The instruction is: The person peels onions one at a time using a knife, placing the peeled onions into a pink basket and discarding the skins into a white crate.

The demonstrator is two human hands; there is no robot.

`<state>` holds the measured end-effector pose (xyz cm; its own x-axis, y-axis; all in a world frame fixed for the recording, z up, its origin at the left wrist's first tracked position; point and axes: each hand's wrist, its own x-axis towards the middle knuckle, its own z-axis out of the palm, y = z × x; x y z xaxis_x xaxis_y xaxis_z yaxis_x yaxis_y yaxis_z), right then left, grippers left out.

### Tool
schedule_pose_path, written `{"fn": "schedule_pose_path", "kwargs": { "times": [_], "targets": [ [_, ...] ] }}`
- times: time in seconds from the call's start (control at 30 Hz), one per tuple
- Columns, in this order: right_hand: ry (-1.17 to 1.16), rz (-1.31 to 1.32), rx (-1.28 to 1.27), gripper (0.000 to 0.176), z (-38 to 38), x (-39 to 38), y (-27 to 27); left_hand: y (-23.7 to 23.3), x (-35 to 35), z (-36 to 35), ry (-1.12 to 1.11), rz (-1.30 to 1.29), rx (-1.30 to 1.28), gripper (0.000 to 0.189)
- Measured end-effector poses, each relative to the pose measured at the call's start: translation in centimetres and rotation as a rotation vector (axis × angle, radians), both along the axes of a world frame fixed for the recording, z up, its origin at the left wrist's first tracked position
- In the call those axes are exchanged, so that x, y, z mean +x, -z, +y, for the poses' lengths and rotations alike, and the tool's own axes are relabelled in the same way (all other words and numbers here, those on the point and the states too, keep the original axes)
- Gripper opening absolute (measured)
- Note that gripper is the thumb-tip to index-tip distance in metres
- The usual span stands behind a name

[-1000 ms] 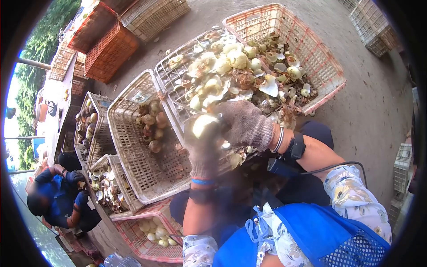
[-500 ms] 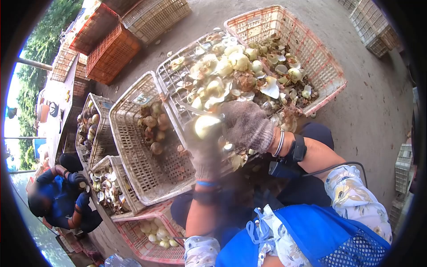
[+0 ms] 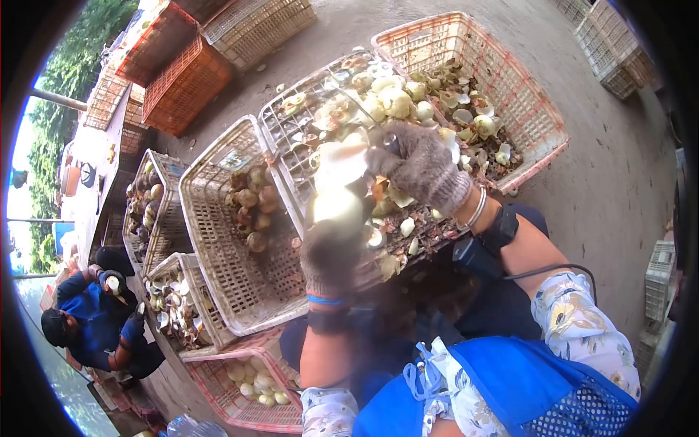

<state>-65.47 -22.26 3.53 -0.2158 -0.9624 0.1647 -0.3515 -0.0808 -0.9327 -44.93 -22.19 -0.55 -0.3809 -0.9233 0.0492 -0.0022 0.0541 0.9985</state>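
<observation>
My left hand [image 3: 328,255], in a grey knit glove and smeared by motion, is closed around a pale peeled onion [image 3: 338,207]. Up and to the right, my gloved right hand [image 3: 429,167] grips a knife [image 3: 393,144] by its dark handle, the thin blade pointing up and left. A large white piece of onion skin [image 3: 342,160] shows between the onion and my right hand. Below both hands lies a crate lid or rack [image 3: 280,120] strewn with onion peelings. The peelings continue into a tilted crate [image 3: 502,87] at the upper right.
Unpeeled onions lie in a white crate [image 3: 218,291] on the left. Peeled onions fill part of a pink crate [image 3: 211,408] below. Another crate holds peel scraps [image 3: 175,298]. A co-worker [image 3: 95,320] sits at far left. Orange crates [image 3: 182,87] are stacked behind.
My right hand has moved up and right, away from the onion, with the knife blade raised. White skin now shows beside the onion. My left hand has dropped slightly.
</observation>
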Motion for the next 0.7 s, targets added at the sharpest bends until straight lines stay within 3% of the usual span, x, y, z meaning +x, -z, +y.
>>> {"fn": "schedule_pose_path", "kwargs": {
  "times": [0.03,0.07,0.13,0.17,0.3,0.33,0.37,0.4,0.47,0.5,0.53,0.63,0.67,0.7],
  "targets": [
    [-0.149,-0.275,0.225,0.029,0.8,0.6,-1.4,-0.4,0.2,0.1,-0.01,-0.313,-0.174,0.065],
    [-0.269,-0.505,0.338,0.028,1.5,1.2,-2.5,-0.9,-0.3,0.4,-0.013,-0.313,-0.175,0.065],
    [-0.375,-0.761,0.601,0.029,2.2,1.5,-3.3,-2.2,-2.0,1.5,-0.306,0.139,0.087,0.017],
    [-0.36,-0.904,0.559,0.03,2.6,1.8,-2.6,-2.8,-2.3,1.7,-0.302,0.14,0.088,0.017],
    [-0.248,-0.813,0.378,0.031,1.8,2.5,-0.1,-3.6,-1.7,1.1,-0.283,0.355,0.293,0.018],
    [-0.228,-0.661,0.27,0.029,1.7,2.5,0.2,-3.5,-1.4,0.8,-0.275,0.425,0.4,0.019],
    [-0.207,-0.509,0.165,0.028,1.7,2.6,-0.1,-3.3,-1.8,0.7,-0.181,0.086,-0.037,0.029],
    [-0.188,-0.357,0.06,0.027,1.7,2.8,-0.5,-3.5,-1.8,0.5,-0.187,0.087,-0.037,0.029],
    [-0.163,-0.507,0.262,0.022,2.3,3.1,-0.8,-4.3,-1.1,0.3,-0.026,0.724,0.628,0.041],
    [-0.145,-0.554,0.242,0.02,2.4,3.7,-0.6,-4.2,-0.5,0.0,0.041,0.488,0.5,0.048],
    [-0.14,-0.605,0.23,0.019,2.5,4.4,-0.2,-3.6,-0.9,0.4,-0.128,0.308,0.418,0.043],
    [-0.162,-0.579,0.229,0.019,2.6,4.4,1.3,-3.5,-0.6,0.2,-0.07,0.348,0.421,0.034],
    [-0.122,-0.596,0.188,0.02,2.8,4.8,1.2,-3.5,-0.7,0.3,-0.105,0.266,0.292,0.035],
    [-0.109,-0.445,0.153,0.02,3.1,4.9,1.2,-3.3,-0.3,0.3,-0.05,0.381,0.35,0.037]
  ]
}}
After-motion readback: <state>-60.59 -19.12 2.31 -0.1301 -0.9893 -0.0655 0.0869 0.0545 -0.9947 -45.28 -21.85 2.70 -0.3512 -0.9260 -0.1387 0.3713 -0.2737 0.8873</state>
